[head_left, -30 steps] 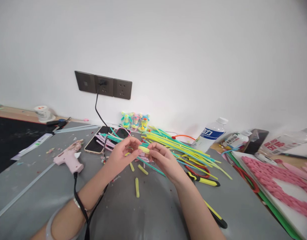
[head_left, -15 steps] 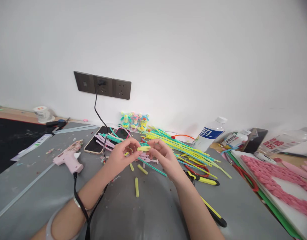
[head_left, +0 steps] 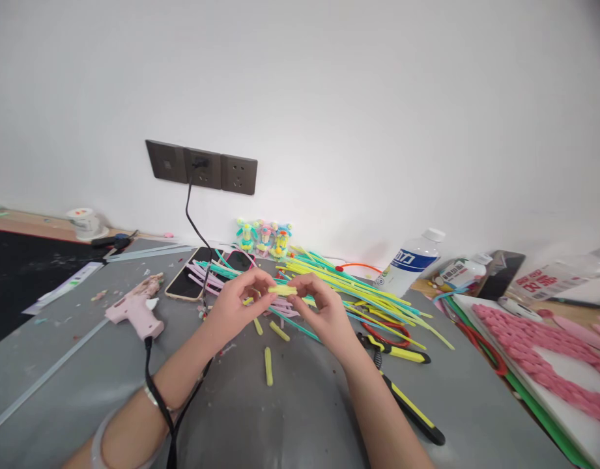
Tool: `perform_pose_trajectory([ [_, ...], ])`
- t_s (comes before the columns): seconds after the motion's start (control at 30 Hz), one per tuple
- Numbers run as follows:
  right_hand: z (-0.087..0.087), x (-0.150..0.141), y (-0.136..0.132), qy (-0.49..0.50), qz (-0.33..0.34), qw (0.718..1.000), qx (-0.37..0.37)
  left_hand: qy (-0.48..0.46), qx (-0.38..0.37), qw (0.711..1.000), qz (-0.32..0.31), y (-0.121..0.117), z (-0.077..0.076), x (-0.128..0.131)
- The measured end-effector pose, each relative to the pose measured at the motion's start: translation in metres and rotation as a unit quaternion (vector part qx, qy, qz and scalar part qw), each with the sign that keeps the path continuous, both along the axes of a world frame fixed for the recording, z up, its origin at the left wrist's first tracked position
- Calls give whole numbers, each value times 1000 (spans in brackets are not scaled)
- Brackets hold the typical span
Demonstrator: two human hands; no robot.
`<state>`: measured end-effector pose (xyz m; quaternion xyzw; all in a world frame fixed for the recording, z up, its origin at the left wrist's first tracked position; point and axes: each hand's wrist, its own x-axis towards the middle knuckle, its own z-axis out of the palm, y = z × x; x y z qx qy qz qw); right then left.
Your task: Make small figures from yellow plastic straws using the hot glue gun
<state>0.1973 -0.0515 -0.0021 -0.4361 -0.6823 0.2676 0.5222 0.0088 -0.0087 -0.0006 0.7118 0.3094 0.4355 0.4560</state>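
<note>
Grey desk [head_left: 300, 423] meets the white wall [head_left: 329, 130] at its back edge, where three small fuzzy figures [head_left: 265, 238] sit side by side and look complete. Toward the near edge, centrally, the left hand [head_left: 236, 303] pinches one end of a short yellow piece [head_left: 282, 290] between thumb and fingertips; the right hand [head_left: 329, 316] has its thumb and fingertips on the other end, so the piece spans both hands above the desk. Three similar short pieces [head_left: 268, 366] lie loose below, apparently already formed but not joined to anything; the held one seems to be still in shaping. Long yellow and teal stems [head_left: 348, 286] spread toward the right corner, unworked, beside open yellow-and-black pliers [head_left: 412, 407]. Nearer the left edge, a pink glue gun [head_left: 138, 312] lies on its side, out of both hands. Whether the held piece needs more work, I cannot tell.
</note>
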Motion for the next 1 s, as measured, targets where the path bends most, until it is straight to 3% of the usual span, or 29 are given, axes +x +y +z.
perform_pose_trajectory([
  [0.23,-6,3,4,24,-11,990,-135,-24,0,999,39,1,1,-2],
  [0.43,-14,0,6,-69,-26,993,-95,-84,-7,993,82,6,0,-3],
  [0.67,-15,-16,1,-93,-6,988,-123,-110,-11,986,122,12,-2,-5],
  [0.8,-13,-26,-4,-104,-51,993,-19,-108,-8,986,123,19,-8,-6],
  [0.9,-5,-51,-10,-113,-94,986,83,-91,2,988,126,27,-15,-7],
  [1.0,8,-99,-17,-162,-41,974,150,-57,1,992,113,33,-21,-8],
])
